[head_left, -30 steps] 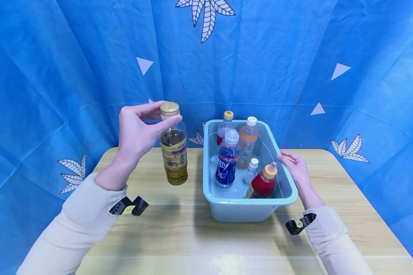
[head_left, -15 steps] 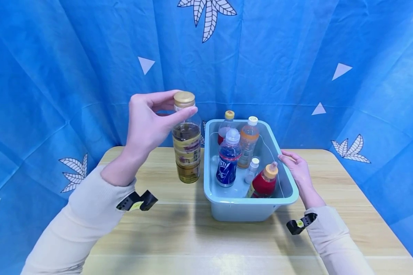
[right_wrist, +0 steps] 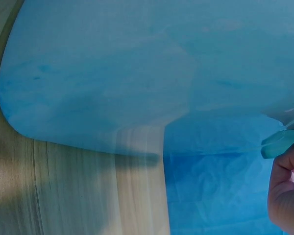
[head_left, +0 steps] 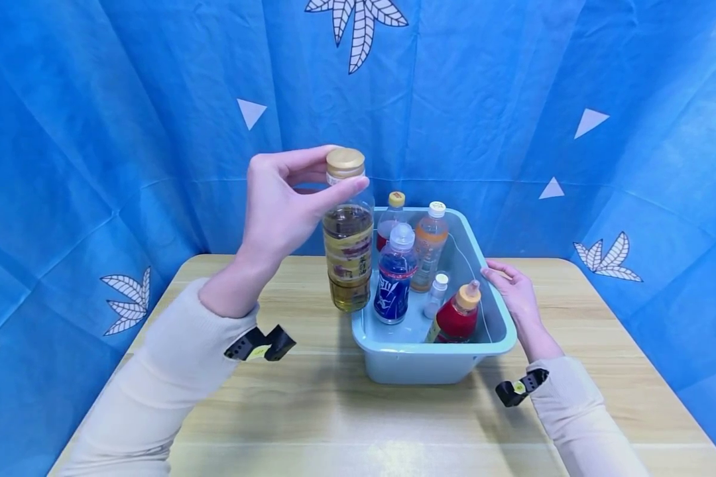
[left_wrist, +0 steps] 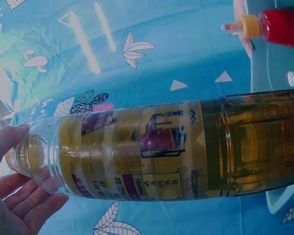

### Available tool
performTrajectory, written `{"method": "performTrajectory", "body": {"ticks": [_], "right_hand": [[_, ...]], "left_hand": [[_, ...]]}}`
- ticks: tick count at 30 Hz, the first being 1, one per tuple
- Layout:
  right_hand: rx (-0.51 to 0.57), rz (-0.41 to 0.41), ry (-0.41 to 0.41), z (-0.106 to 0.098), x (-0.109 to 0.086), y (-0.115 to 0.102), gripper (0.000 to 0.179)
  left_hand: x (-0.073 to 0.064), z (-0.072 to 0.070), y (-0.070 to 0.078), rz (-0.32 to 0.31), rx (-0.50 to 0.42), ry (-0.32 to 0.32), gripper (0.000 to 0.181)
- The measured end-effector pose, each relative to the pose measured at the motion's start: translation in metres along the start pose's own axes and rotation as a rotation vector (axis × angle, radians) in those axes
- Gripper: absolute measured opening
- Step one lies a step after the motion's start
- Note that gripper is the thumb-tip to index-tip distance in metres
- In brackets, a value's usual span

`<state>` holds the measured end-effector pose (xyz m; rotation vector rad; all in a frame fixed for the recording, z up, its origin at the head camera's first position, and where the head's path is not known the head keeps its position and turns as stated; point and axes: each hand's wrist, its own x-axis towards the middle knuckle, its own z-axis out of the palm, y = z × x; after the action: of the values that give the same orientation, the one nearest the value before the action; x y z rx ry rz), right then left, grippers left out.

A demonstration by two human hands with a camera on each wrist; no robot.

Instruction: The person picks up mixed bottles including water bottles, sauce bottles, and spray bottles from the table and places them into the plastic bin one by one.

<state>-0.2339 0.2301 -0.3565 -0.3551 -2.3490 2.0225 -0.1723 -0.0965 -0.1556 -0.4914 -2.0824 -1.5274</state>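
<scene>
My left hand (head_left: 286, 202) pinches a clear plastic bottle (head_left: 349, 255) at its neck, just under the gold cap. Amber liquid fills part of it, and a yellow label wraps its side; the left wrist view shows that label (left_wrist: 137, 152) close up. The bottle hangs upright in the air, its base over the left rim of a light blue plastic tub (head_left: 417, 368). At the tub's right rim, my right hand (head_left: 516, 295) grips the edge. Curled fingers of that hand (right_wrist: 286, 193) show at the rim in the right wrist view.
Inside the tub stand a blue-labelled bottle (head_left: 395, 285), an orange drink bottle (head_left: 429, 248), a yellow-capped bottle (head_left: 390, 222) and a small white-capped bottle (head_left: 436, 298). A red squeeze bottle (head_left: 456, 318) leans there. The wooden table (head_left: 310, 411) meets a blue curtain (head_left: 483, 99) behind.
My left hand has carried the amber bottle to the right and slightly up, from beside the tub to over its left rim. The right hand has stayed on the rim.
</scene>
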Motion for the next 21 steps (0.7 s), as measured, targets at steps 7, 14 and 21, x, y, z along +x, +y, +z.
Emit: {"method": "performTrajectory", "body": {"ticks": [7, 14, 21], "right_hand": [[0.010, 0.005, -0.001, 0.001, -0.001, -0.001, 0.051], [0.033, 0.006, -0.013, 0.003, -0.008, -0.009, 0.049], [0.015, 0.014, -0.008, 0.005, -0.014, -0.015, 0.050]], "left_hand": [[0.000, 0.011, 0.000, 0.017, -0.043, -0.008, 0.035], [-0.001, 0.023, -0.004, -0.001, -0.092, -0.020, 0.035], [-0.004, 0.033, -0.014, 0.004, -0.141, -0.014, 0.034]]}}
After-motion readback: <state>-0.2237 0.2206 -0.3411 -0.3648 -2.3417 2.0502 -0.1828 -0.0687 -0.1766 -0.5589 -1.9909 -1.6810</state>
